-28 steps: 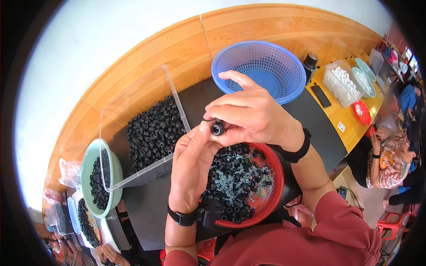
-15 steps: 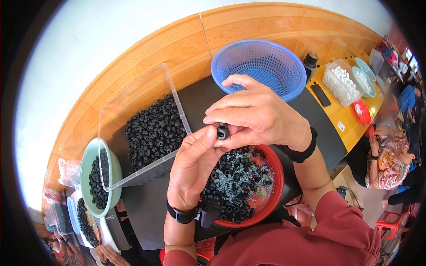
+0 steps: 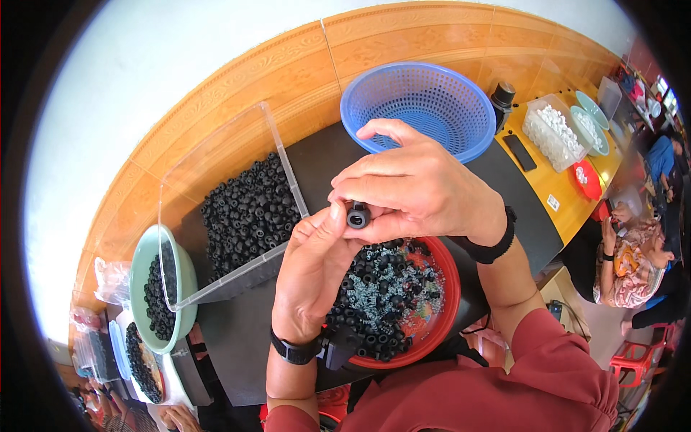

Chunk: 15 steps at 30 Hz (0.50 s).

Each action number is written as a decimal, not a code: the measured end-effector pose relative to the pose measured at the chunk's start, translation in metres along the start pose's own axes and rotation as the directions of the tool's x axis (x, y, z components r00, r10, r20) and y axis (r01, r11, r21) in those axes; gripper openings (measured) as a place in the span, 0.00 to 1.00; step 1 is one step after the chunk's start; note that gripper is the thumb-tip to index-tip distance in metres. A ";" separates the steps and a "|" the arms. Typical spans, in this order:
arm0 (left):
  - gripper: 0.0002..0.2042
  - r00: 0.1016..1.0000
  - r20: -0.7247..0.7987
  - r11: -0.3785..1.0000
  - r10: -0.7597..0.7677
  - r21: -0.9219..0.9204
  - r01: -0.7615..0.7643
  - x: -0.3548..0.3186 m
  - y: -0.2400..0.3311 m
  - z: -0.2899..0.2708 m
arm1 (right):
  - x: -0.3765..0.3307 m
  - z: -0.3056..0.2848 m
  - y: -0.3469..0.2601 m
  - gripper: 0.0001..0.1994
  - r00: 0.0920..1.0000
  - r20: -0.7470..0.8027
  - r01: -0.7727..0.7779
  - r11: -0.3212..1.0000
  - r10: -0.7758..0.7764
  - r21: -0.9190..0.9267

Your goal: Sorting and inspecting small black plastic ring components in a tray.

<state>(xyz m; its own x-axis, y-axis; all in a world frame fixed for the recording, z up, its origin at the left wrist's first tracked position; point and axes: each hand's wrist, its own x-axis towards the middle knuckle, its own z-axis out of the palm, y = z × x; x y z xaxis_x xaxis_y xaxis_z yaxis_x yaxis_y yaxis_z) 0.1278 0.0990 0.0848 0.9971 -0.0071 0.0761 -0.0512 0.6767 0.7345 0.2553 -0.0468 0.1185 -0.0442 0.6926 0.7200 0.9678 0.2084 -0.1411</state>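
Observation:
A small black plastic cord lock (image 3: 358,217) is pinched between my two hands, its round holed end facing up at me. My left hand (image 3: 317,248) grips it from the left with thumb and fingertips. From the right, my right hand (image 3: 425,191) closes its thumb and fingers on the same piece, the index finger raised. Below them stands a red basin (image 3: 452,309) with black plastic parts and many small metal springs, partly hidden by my left hand and wrist. Left of my hands, a clear plastic box (image 3: 291,173) holds a heap of black round parts.
A blue perforated basket (image 3: 461,147) stands behind my right hand, beside a black bottle (image 3: 503,97). At left is a green bowl (image 3: 188,266) of black parts. On the yellow table are a phone (image 3: 520,153) and a box of white pieces (image 3: 554,140). Other people sit nearby.
The cord lock has turned a little between my fingers: its slotted opening now looks like a round hole. Both hands keep nearly the same place and grip.

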 end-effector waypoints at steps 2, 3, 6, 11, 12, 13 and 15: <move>0.12 1.000 0.000 0.998 -0.005 -0.057 0.005 0.000 0.000 0.000 | -0.001 -0.001 0.000 0.18 1.000 0.016 -0.003 1.000 0.003 0.017; 0.13 1.000 0.010 0.998 -0.012 -0.054 0.012 0.000 -0.001 -0.001 | -0.001 -0.002 -0.001 0.18 0.999 0.027 -0.027 0.999 0.026 0.037; 0.14 1.000 -0.001 1.000 -0.012 -0.026 0.012 0.002 -0.005 -0.006 | -0.002 -0.003 -0.002 0.19 0.998 0.047 -0.051 0.998 0.050 0.028; 0.16 0.999 -0.025 1.000 0.029 -0.006 -0.030 0.002 -0.004 0.001 | -0.002 -0.001 -0.001 0.20 0.997 0.044 -0.067 0.997 0.068 -0.023; 0.15 1.000 -0.005 0.999 -0.002 -0.047 0.001 0.002 -0.002 0.004 | -0.003 -0.001 0.001 0.20 0.997 0.020 -0.070 0.997 0.071 -0.016; 0.15 0.999 0.016 0.996 -0.032 -0.088 0.033 0.003 -0.001 0.005 | -0.003 -0.001 0.002 0.20 0.997 -0.004 -0.074 0.997 0.074 -0.009; 0.15 1.000 -0.001 0.995 -0.027 -0.100 0.027 0.004 -0.002 0.005 | -0.004 -0.001 0.002 0.19 0.997 0.005 -0.082 0.997 0.082 -0.008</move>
<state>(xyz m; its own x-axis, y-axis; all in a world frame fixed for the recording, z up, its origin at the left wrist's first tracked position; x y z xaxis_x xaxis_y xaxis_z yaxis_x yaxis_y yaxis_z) 0.1312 0.0940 0.0863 0.9982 -0.0247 0.0554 -0.0185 0.7467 0.6649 0.2572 -0.0494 0.1160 0.0340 0.7110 0.7023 0.9702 0.1451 -0.1939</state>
